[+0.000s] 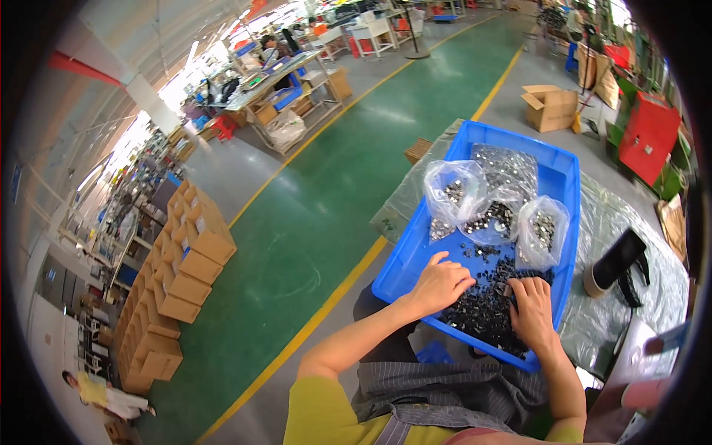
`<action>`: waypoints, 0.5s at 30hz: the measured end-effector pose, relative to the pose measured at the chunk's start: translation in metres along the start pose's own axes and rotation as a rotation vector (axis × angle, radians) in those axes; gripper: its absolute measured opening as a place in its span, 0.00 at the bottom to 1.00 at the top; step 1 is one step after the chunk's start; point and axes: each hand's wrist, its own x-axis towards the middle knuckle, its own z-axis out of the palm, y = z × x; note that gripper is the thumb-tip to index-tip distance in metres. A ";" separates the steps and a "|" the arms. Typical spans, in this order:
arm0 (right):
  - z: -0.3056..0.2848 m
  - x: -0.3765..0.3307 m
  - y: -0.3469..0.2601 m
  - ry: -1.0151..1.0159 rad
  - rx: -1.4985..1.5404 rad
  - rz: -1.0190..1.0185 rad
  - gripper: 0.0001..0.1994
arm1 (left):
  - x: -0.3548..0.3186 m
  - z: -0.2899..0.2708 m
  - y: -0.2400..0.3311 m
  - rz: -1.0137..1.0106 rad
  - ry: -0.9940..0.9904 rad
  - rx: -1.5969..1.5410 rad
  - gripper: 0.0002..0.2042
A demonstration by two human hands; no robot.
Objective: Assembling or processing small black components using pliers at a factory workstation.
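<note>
A blue plastic tray (393,278) lies before me, its near part strewn with small black pieces (478,315). Above their left edge is my left hand (441,285), fingers bent together at the tips; what they pinch, if anything, is too small to make out. At the right of the pile my right hand (532,308) is curled, with a small greyish piece (509,291) showing at its thumb and fingertips. Beyond the hands stand open clear plastic bags, a left bag (437,178), a middle bag (475,236) and a right bag (560,252), holding small shiny metal parts.
A flat clear bag of metal parts (508,167) lies in the tray's far end. Right of the tray, a phone (619,259) leans on a round stand on the plastic-covered table (593,326). Cardboard boxes (182,282) line the green floor, left; a person (104,397) is beyond them.
</note>
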 end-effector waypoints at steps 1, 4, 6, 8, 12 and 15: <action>0.004 -0.001 -0.001 0.024 0.004 -0.045 0.23 | -0.007 0.013 -0.009 -0.024 0.018 -0.043 0.20; 0.002 -0.005 -0.002 0.015 0.010 -0.037 0.22 | -0.005 0.008 0.014 -0.019 0.141 -0.272 0.31; 0.006 -0.007 -0.004 0.050 0.012 0.007 0.20 | -0.019 0.012 0.017 -0.059 0.142 -0.160 0.32; 0.011 -0.008 -0.007 0.036 0.007 0.015 0.19 | -0.036 0.011 0.019 0.066 0.318 -0.046 0.30; 0.014 -0.007 -0.011 0.031 -0.078 0.030 0.19 | -0.089 -0.007 0.025 0.062 0.557 0.031 0.19; 0.012 -0.026 0.019 0.092 -0.157 0.113 0.20 | -0.120 0.014 0.024 -0.026 0.648 -0.010 0.17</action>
